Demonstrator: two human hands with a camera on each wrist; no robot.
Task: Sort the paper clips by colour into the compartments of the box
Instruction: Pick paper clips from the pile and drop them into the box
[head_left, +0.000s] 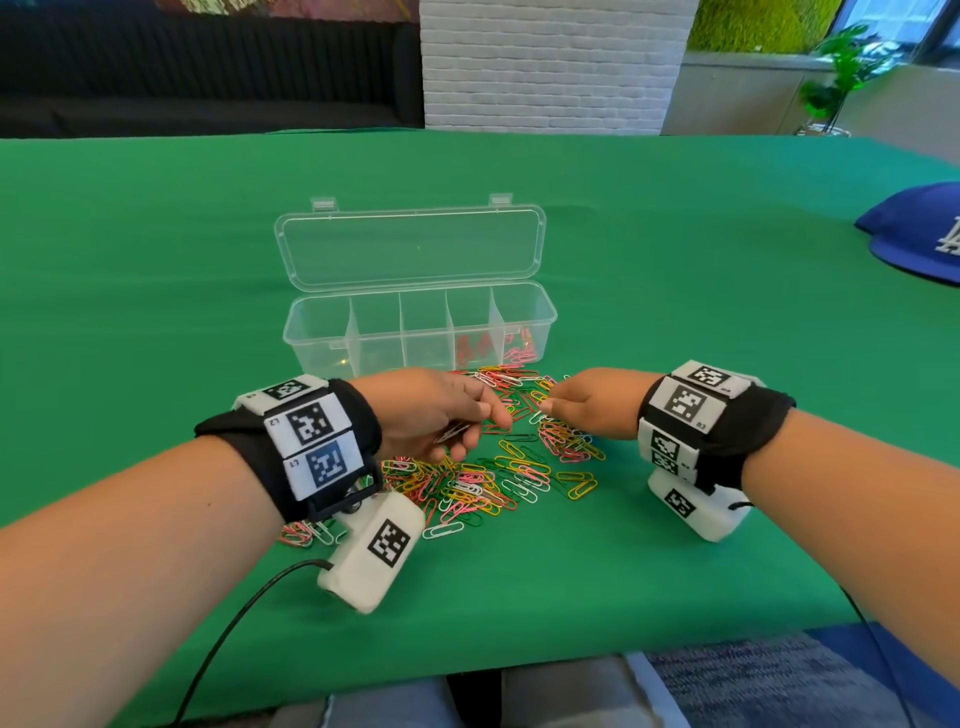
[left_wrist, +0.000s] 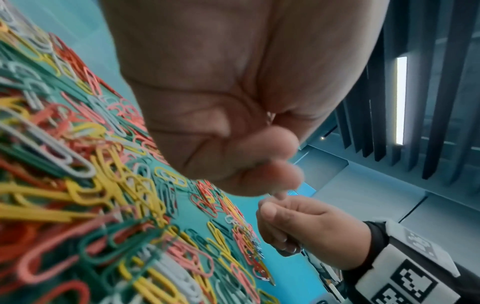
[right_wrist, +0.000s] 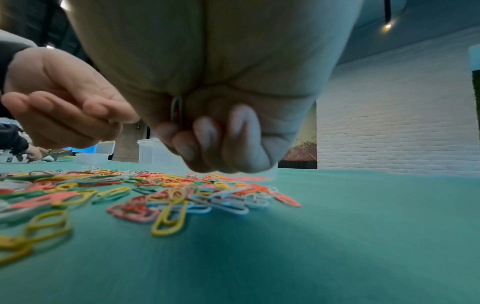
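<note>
Head view: your left hand (head_left: 436, 410) and right hand (head_left: 592, 402) hover over the heap of paper clips (head_left: 498, 467) spread on the green desk (head_left: 156, 312), just in front of the clear box (head_left: 421, 325). Its lid (head_left: 410, 249) lies open behind it, and its five compartments run left to right; red clips (head_left: 475, 345) sit in the fourth and pink clips (head_left: 519, 345) in the fifth, at the right end.

Left hand: your fingers (head_left: 462, 441) are curled round a small bunch of pale clips (head_left: 452, 431) held against the palm.

Right wrist view: your right hand (right_wrist: 221, 102) has its fingers (right_wrist: 205, 135) curled in, clamped on a green clip (right_wrist: 176, 110) that stands upright between them and the palm. Loose yellow, pink, white, red and green clips lie on the desk below.

Far right of the head view: a blue cap (head_left: 919, 234) rests on the desk, well apart from the box.
</note>
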